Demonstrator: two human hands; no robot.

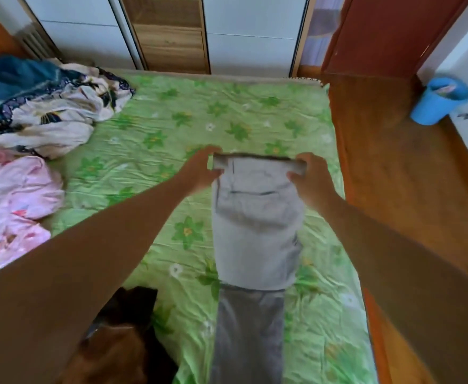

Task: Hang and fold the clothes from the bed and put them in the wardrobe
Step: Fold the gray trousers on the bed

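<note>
Green flower-print bed [149, 128] fills most of the view; grey trousers [257, 217] lie lengthwise on its right half, a paler upper part over a darker lower part that runs out of view at the near edge. Left hand [202, 169] pinches the far-left corner of the trousers' top edge, thumb on the near side, fingers curled over the far side; right hand [309, 176] grips the far-right corner the same way; hands apart, one at each end of that edge, both arms stretched forward. Pocket seam shows just below the held edge. Near left: brown-and-black item [122, 328] beside the left forearm, can't tell what it is. Left side of the bed: crumpled pink garment [14, 200]; beyond it a heap of cream and blue clothes [39, 106]. Past the bed's far edge: wardrobe [169, 31], white panels with a wood panel between. Right: wood floor [393, 176]; blue bucket [439, 101] by the wall; red-brown door [379, 31].
</note>
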